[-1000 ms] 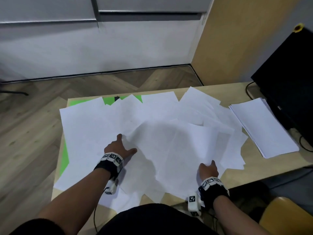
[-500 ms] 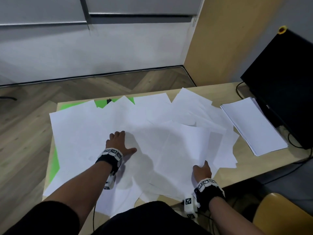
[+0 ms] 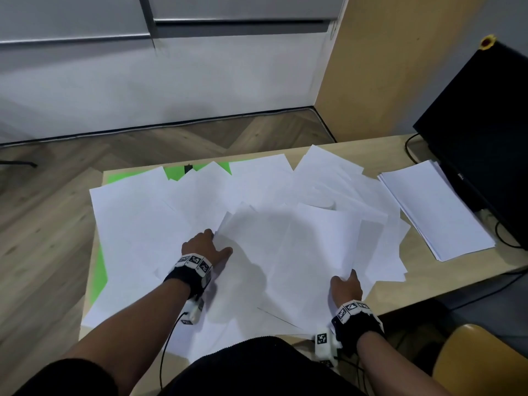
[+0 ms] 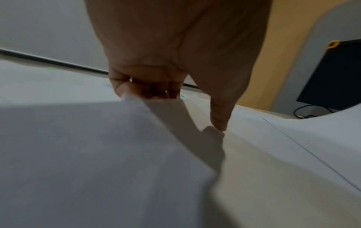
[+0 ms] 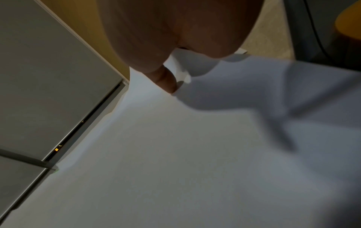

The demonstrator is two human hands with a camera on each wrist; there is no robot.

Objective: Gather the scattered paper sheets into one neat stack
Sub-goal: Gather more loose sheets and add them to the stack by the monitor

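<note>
Many white paper sheets [image 3: 137, 224] lie scattered and overlapping over the wooden table [image 3: 428, 284]. In the middle a loose bundle of sheets [image 3: 291, 252] is held between both hands. My left hand [image 3: 220, 241] grips its left edge, where several sheet corners fan upward. In the left wrist view the left hand [image 4: 183, 108] has its fingers [image 4: 146, 91] curled under a raised sheet and its thumb tip down on the paper. My right hand [image 3: 350, 277] holds the bundle's right edge. Its thumb [image 5: 168, 83] lies on top, and the fingers are hidden beneath the paper.
A neat stack of sheets [image 3: 434, 210] lies at the table's right end, beside a black monitor [image 3: 485, 138] with cables. A green mat [image 3: 183, 172] shows under the papers at the far and left edges. A yellow chair [image 3: 480, 361] stands at the lower right.
My left hand lay flat on the sheets; now its fingers curl under the bundle's left edge, which has lifted and fanned. The right hand keeps its hold on the right edge.
</note>
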